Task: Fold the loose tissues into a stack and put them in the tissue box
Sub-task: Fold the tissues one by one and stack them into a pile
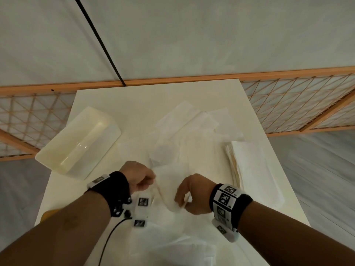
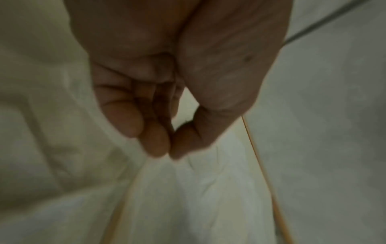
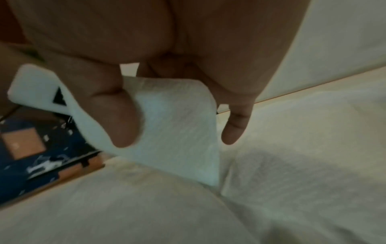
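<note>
Item: tissue [image 1: 169,187], one sheet, lifted just above the near middle of the table [image 1: 134,100] and stretched between both hands — held at two edges, most likely so it hangs flat and can be doubled over evenly. Left hand [image 1: 139,177]: fingers curled, thumb tip closed against the fingertips [image 2: 156,142] in a pinch; the head view puts the sheet's left edge at that pinch, though the wrist view is too blurred to show paper between the tips. Right hand [image 1: 192,194]: thumb [image 3: 123,118] pressed on a corner of the sheet, the other fingers behind it, little finger [image 3: 234,128] hanging free. Stack [image 1: 249,166]: folded tissues, squared up at the right edge of the table, near the right hand — placed, it seems, so each finished fold is a short reach away. Loose tissues [image 1: 184,120]: scattered flat over the far middle, more lying crumpled at the near edge under the forearms; folding is judged part done. Box [image 1: 80,141]: pale tray-like shell at far left, hanging over the table's edge, nothing visible in it, well apart from the stack — filling it appears to be the last step.
</note>
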The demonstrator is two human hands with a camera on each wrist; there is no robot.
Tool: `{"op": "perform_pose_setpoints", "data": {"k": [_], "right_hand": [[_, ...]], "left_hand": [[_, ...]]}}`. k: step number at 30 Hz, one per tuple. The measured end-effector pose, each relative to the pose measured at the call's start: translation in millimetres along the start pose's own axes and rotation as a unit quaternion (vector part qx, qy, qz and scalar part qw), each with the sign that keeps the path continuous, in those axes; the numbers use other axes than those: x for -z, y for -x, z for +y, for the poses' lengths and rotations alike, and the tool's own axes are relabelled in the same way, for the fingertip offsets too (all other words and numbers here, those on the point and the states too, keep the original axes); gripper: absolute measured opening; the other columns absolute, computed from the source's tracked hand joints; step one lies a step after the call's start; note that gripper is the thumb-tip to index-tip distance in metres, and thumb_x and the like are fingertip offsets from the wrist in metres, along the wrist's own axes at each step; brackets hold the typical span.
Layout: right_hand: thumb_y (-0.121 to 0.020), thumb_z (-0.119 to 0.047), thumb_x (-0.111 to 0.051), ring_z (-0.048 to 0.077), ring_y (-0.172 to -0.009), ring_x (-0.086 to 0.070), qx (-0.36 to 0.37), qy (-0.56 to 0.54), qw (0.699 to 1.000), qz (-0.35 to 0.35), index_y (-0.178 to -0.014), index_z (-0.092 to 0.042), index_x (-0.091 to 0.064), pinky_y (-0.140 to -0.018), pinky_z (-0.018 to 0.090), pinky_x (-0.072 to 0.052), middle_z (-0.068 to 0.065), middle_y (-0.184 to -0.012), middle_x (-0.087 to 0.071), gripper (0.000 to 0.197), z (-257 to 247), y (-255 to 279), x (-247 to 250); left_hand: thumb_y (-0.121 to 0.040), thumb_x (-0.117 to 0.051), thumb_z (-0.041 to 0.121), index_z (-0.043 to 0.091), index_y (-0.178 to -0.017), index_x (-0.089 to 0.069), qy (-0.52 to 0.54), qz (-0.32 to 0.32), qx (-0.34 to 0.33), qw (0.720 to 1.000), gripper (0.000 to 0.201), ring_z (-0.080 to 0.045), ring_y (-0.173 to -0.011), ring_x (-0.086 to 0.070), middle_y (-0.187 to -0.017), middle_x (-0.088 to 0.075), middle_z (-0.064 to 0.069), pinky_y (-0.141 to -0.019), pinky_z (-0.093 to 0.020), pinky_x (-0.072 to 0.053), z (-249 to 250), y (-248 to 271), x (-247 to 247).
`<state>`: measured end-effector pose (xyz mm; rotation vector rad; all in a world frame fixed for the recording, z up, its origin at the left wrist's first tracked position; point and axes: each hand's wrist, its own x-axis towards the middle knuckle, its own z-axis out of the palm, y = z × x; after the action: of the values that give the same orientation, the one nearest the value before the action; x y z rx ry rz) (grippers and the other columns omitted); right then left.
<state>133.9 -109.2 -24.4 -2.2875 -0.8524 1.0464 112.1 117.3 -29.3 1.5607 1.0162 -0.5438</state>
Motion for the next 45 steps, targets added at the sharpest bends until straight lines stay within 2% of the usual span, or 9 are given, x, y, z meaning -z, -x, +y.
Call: {"op": "perform_pose_setpoints", "data": {"k": [4,6,10,17,21,25,33,42,45], "right_hand": [[-0.073,-0.004,-0.068,0.018,-0.094,-0.069,-0.017,0.097,0.991,-0.085,-0.082,-0.023,-0.079,-0.087,0.033,-0.060,-0.004,-0.099,-0.075,0.024,-2,8,2],[-0.075,-0.002,-0.067,0.019,-0.099,-0.068,-0.016,0.113,0.988,-0.101,-0.085,-0.023,-0.079,-0.092,0.033,-0.058,-0.003,-0.106,-0.075,0.027,-1,8,-1],[-0.069,-0.004,-0.068,0.023,-0.103,-0.066,0.027,0.201,0.965,-0.164,-0.062,-0.026,-0.066,-0.095,0.038,-0.056,-0.006,-0.111,-0.072,0.024,2,5,-19],[-0.070,-0.026,-0.081,0.029,-0.108,-0.056,0.090,0.324,0.912,-0.232,-0.066,-0.024,-0.056,-0.097,0.043,-0.049,0.004,-0.117,-0.061,0.025,3,19,-25],[-0.076,-0.035,-0.062,0.025,-0.090,-0.066,-0.011,0.070,0.997,-0.037,-0.085,-0.012,-0.073,-0.085,0.036,-0.056,0.004,-0.098,-0.070,0.027,12,29,7],[-0.086,-0.027,-0.063,0.019,-0.087,-0.057,-0.162,0.052,0.972,0.159,-0.090,-0.015,-0.063,-0.076,0.028,-0.049,0.001,-0.097,-0.062,0.013,53,11,43],[-0.089,-0.038,-0.070,0.018,-0.098,-0.057,-0.225,-0.017,0.956,0.187,-0.116,-0.019,-0.058,-0.085,0.028,-0.049,-0.003,-0.109,-0.060,0.036,70,-6,37],[-0.089,-0.047,-0.071,0.017,-0.113,-0.059,-0.195,-0.232,0.931,0.206,-0.136,-0.018,-0.055,-0.094,0.031,-0.049,-0.002,-0.127,-0.061,0.058,44,-26,32],[-0.086,-0.059,-0.065,0.019,-0.103,-0.064,-0.178,-0.424,0.863,0.210,-0.127,-0.015,-0.059,-0.088,0.039,-0.054,0.005,-0.119,-0.066,0.061,36,-29,27]], "left_hand": [[-0.074,-0.080,0.009,0.012,-0.096,-0.065,-0.345,-0.110,-0.004,0.932,0.027,-0.018,-0.058,-0.066,-0.071,-0.071,-0.005,-0.050,-0.023,-0.044,-11,17,9],[-0.075,-0.081,0.027,0.016,-0.099,-0.064,-0.414,-0.074,-0.064,0.905,0.032,-0.014,-0.067,-0.066,-0.082,-0.071,0.001,-0.055,-0.024,-0.046,-10,19,-1],[-0.081,-0.073,0.031,0.019,-0.091,-0.060,-0.409,0.020,-0.231,0.883,0.020,-0.016,-0.081,-0.060,-0.088,-0.062,0.003,-0.069,-0.028,-0.048,3,10,-22],[-0.086,-0.075,0.029,0.018,-0.088,-0.065,-0.361,-0.041,-0.250,0.898,0.014,-0.020,-0.093,-0.068,-0.089,-0.066,0.006,-0.080,-0.030,-0.056,24,0,-78],[-0.072,-0.080,0.059,0.006,-0.082,-0.068,-0.335,-0.028,-0.149,0.930,0.055,-0.027,-0.084,-0.074,-0.086,-0.074,-0.006,-0.068,-0.031,-0.058,25,-13,-107],[-0.067,-0.087,0.057,0.008,-0.086,-0.071,-0.306,0.024,-0.116,0.945,0.054,-0.025,-0.075,-0.071,-0.084,-0.074,-0.010,-0.054,-0.026,-0.048,23,-16,-127],[-0.076,-0.081,0.003,0.013,-0.065,-0.055,-0.056,-0.052,-0.095,0.993,0.029,-0.034,-0.072,-0.069,-0.076,-0.064,-0.015,-0.070,-0.043,-0.064,29,-8,-128],[-0.062,-0.071,0.015,0.012,-0.075,-0.056,-0.126,0.015,-0.238,0.963,0.019,-0.020,-0.063,-0.051,-0.069,-0.052,-0.004,-0.061,-0.036,-0.045,41,-2,-66],[-0.076,-0.075,0.009,0.019,-0.093,-0.064,-0.166,-0.013,-0.285,0.944,0.022,-0.016,-0.060,-0.050,-0.066,-0.053,0.003,-0.065,-0.034,-0.046,40,7,-63]]}}
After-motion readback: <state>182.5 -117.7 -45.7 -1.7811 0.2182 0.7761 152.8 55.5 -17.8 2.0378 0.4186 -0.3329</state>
